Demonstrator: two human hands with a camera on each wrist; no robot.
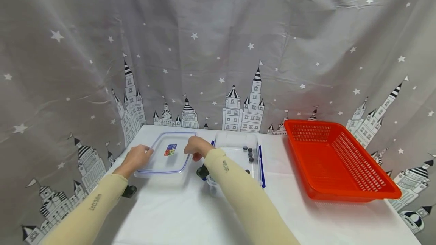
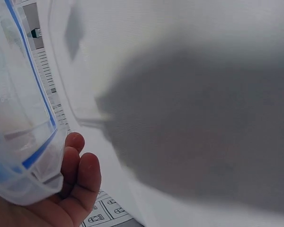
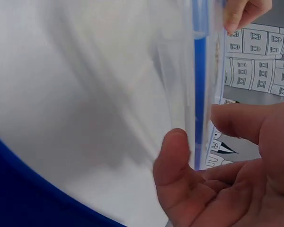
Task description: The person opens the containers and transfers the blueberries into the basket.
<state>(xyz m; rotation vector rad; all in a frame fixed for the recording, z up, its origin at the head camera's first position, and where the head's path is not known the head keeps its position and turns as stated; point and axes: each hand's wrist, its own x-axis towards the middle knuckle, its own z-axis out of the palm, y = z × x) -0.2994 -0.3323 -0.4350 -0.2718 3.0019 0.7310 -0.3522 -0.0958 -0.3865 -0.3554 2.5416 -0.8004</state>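
Note:
A clear plastic lid (image 1: 177, 165) with a blue seal round its edge and a colourful label is held over the left part of the table. My left hand (image 1: 139, 157) grips its left edge; in the left wrist view, the curled fingers (image 2: 87, 177) come round the lid's flap. At the opposite edge, my right hand (image 1: 197, 147) pinches the rim between thumb and fingers, as the right wrist view shows. Just right of that hand stands a clear plastic container (image 1: 236, 139), holding several small dark balls (image 1: 250, 154). My right forearm hides part of the container.
A red plastic basket (image 1: 344, 169) with slotted sides stands at the right of the white table (image 1: 163, 214). Behind the table hangs a grey curtain (image 1: 211, 56) printed with castles and stars. Blue strips (image 1: 261, 167) show along the container's sides.

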